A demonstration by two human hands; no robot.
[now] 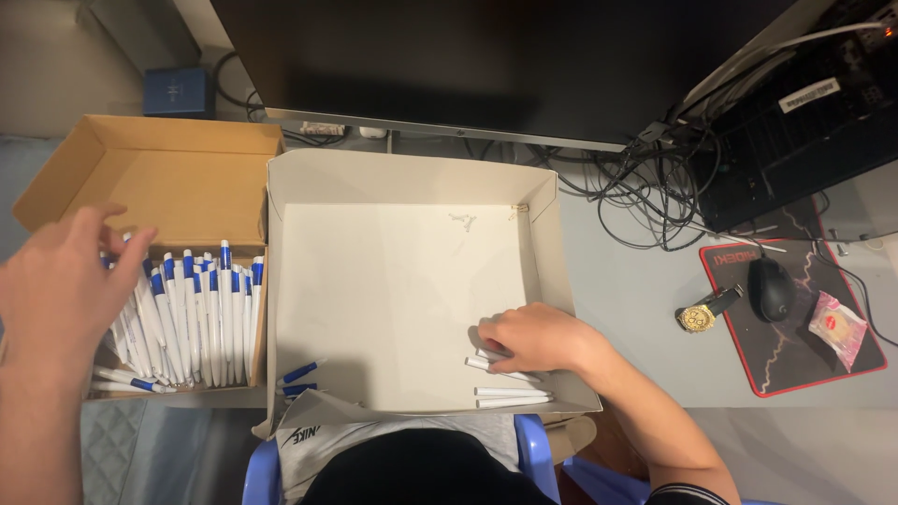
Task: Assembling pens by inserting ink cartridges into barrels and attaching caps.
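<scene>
My left hand [61, 285] reaches into a brown cardboard box [187, 159] at the left, fingers spread over several white pens with blue tips [201, 309]. My right hand [538, 339] rests inside a white cardboard tray [402, 187] near its front right corner, fingers curled on a white pen barrel [486, 363]. Two more white barrels [513, 396] lie just in front of that hand. A couple of blue-and-white pens [301, 374] lie at the tray's front left corner.
A dark monitor [486, 65] stands behind the tray. At the right are tangled cables [655, 187], a black device [804, 122], a mouse [772, 288] on a black red-edged pad, a gold wristwatch [700, 315] and a wrapped snack [840, 325]. A blue chair edge [533, 449] shows below.
</scene>
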